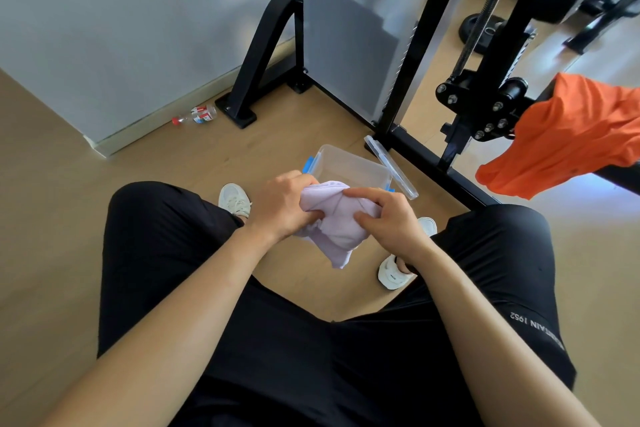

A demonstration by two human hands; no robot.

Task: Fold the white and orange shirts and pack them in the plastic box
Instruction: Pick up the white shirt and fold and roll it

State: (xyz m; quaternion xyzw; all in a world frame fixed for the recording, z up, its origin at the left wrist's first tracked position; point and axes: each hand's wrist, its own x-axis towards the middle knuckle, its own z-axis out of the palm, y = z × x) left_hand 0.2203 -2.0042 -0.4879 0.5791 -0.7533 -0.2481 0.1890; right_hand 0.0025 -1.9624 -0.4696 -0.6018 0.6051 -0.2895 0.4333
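One view only, camera on person's head. Wide lens, pitched steeply down over own lap (311, 357). Close, mid-frame: left hand (280, 208), right hand (391, 218), shirt (341, 218). Just beyond knees (156, 218), box (349, 166) on floor (69, 218). Farther off, top of view: wall (104, 28), black frame (298, 10).

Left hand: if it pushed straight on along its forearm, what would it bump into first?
The left hand grips the shirt; past that, probably the open box, though it lies lower, on the floor, so depth is unsure.
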